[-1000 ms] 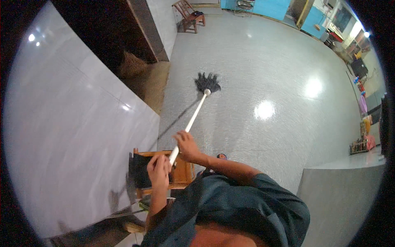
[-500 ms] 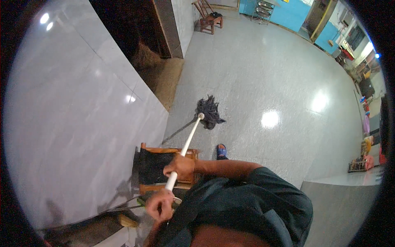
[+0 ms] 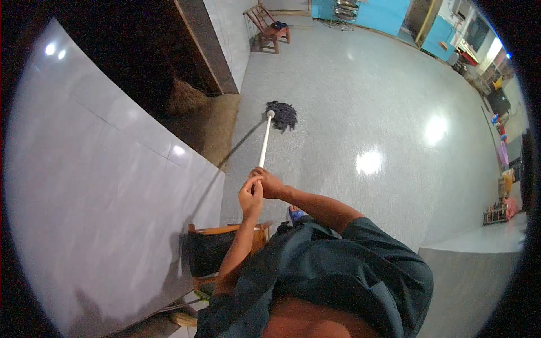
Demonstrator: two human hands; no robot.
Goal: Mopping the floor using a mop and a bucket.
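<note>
A mop (image 3: 264, 145) with a white handle reaches forward from my hands, and its dark grey string head lies spread on the floor. My right hand (image 3: 270, 183) is wrapped round the handle. Just behind it, my left hand (image 3: 249, 197) is closed on the upper end of the same handle, close against the right. The end of the handle is hidden by my fingers. Both arms are stretched out ahead of my body.
A wooden chair with a dark seat (image 3: 205, 250) stands beside me on the left, by the pale tiled wall (image 3: 101, 186). Ahead left is a dark doorway with a broom (image 3: 185, 97). A small wooden chair (image 3: 270, 34) and a metal rack (image 3: 344, 14) stand farther off.
The mop head has slid forward, away from me. Both hands have moved forward with the handle, and my left hand has come up next to the right.
</note>
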